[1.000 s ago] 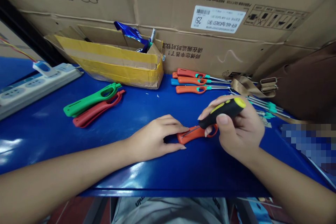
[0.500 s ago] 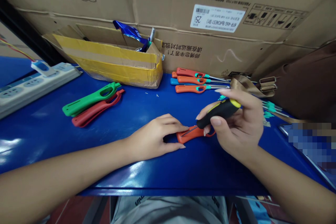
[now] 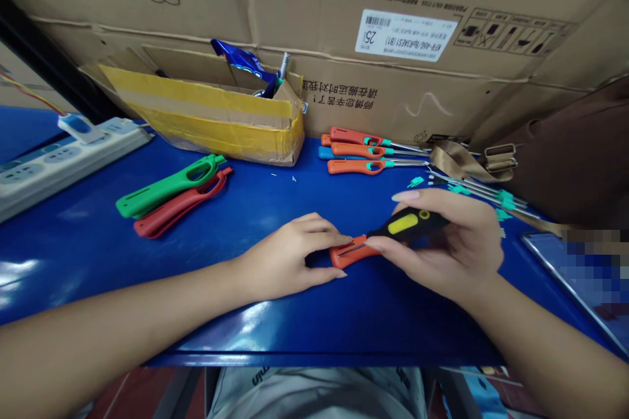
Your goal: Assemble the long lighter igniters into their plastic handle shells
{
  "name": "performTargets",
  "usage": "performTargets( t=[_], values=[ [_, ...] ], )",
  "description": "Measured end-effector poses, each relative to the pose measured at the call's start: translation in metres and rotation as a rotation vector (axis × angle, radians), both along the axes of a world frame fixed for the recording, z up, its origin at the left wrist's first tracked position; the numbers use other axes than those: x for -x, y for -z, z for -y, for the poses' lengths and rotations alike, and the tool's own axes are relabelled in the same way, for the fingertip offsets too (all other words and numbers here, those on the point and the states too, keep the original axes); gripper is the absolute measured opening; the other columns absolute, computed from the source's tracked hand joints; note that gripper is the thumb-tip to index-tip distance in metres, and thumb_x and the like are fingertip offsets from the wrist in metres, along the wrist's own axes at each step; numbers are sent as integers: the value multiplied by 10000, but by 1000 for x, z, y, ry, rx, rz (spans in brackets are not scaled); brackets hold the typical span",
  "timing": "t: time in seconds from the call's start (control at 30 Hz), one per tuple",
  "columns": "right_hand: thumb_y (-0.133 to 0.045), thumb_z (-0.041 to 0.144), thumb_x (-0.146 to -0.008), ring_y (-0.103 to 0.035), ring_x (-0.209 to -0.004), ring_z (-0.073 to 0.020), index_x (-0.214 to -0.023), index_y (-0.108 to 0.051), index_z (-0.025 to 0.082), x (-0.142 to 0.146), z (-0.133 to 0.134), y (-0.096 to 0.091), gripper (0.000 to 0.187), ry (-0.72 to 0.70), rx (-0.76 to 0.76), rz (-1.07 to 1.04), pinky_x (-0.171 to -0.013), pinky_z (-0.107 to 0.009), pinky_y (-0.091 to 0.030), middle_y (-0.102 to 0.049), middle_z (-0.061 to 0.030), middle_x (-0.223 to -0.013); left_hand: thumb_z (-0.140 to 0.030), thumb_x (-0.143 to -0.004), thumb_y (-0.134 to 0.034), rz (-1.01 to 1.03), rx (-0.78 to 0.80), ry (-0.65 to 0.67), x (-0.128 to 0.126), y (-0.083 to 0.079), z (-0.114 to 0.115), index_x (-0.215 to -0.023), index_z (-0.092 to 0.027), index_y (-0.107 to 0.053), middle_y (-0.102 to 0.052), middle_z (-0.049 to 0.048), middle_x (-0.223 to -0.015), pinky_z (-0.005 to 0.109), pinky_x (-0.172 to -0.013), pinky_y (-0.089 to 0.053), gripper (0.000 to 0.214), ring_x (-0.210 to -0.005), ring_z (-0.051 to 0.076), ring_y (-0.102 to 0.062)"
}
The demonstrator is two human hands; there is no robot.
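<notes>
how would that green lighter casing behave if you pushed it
The green casing looks like moulded plastic, so probably stiff and light. Its long, flattish shape on a glossy table suggests sliding, not rolling. It may bump the red casing beside it.

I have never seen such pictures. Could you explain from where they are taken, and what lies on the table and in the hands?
No robot here: every picture comes from a camera worn on the person's head. Their left hand grips an orange handle on the blue table; the right hand holds a black-and-yellow screwdriver, its thin shaft over that handle. A green handle and a red handle lie to the left; what look like lighters lie behind, near a yellow-taped box.
</notes>
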State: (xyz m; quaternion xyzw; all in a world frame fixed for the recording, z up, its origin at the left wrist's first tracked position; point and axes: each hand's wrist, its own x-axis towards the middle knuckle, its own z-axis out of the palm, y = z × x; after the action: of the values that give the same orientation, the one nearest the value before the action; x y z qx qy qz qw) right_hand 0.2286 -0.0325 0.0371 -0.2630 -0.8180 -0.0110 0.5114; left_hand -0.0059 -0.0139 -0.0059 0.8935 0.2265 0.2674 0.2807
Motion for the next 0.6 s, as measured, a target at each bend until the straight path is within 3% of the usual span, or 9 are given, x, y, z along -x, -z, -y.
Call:
performTargets(
  t=[0.07, 0.17, 0.23, 0.4, 0.47, 0.6],
  values=[
    [-781, 228, -858, -736, -745, -181, -1383, -584, 264, -2, 1, -1, 561, -46, 12, 30, -645, -294, -643, -774, -60, -1052, -297, -891, -775, -11, 11, 1, 0, 0, 0, -1209, -177, -694, -731, 74, -1101, 367, -949, -511, 349, -1029, 213, -645],
    [-585, 154, -942, -744, -906, -228, -1557, -391, 281, -3, 5, 1, 656, -181, 245, -30, -699, -378, -655, -711, -108, -1255, -313, -891, -776, 1, -4, -4, 0, 1, -1, -1231, -168, -681, -733, 82, -1109, 371, -941, -511, 382, -1030, 218, -648],
    [-603, 154, -928, -742, -937, -247, -1567, -377, 301, -3, 6, 2, 694, -189, 309, -52, -724, -413, -654, -684, -111, -1318, -310, -893, -774, 10, -12, -8, 0, 1, 0, -1237, -172, -679, -734, 78, -1095, 370, -940, -513, 384, -1024, 217, -646],
    [-851, 246, -790, -754, -763, -242, -1400, -595, 319, -5, 7, 1, 665, 112, -1, 31, -663, -379, -631, -782, -58, -1099, -304, -898, -768, -7, 11, -7, 0, -1, 1, -1217, -193, -694, -732, 68, -1087, 370, -947, -514, 346, -1020, 212, -641],
    [-777, 275, -864, -760, -768, -239, -1437, -569, 298, -6, 8, 1, 609, 67, -37, 30, -648, -374, -631, -780, -68, -1111, -315, -901, -764, -19, 18, -6, 0, -1, 1, -1238, -184, -687, -731, 78, -1110, 375, -949, -515, 370, -1029, 215, -642],
    [-520, 215, -983, -756, -955, -275, -1535, -446, 271, -4, 9, 0, 560, -120, 149, -9, -681, -420, -643, -687, -114, -1343, -336, -897, -767, -20, 3, -16, 0, -1, 0, -1256, -166, -677, -726, 93, -1131, 376, -936, -518, 407, -1034, 223, -641]
  ],
)
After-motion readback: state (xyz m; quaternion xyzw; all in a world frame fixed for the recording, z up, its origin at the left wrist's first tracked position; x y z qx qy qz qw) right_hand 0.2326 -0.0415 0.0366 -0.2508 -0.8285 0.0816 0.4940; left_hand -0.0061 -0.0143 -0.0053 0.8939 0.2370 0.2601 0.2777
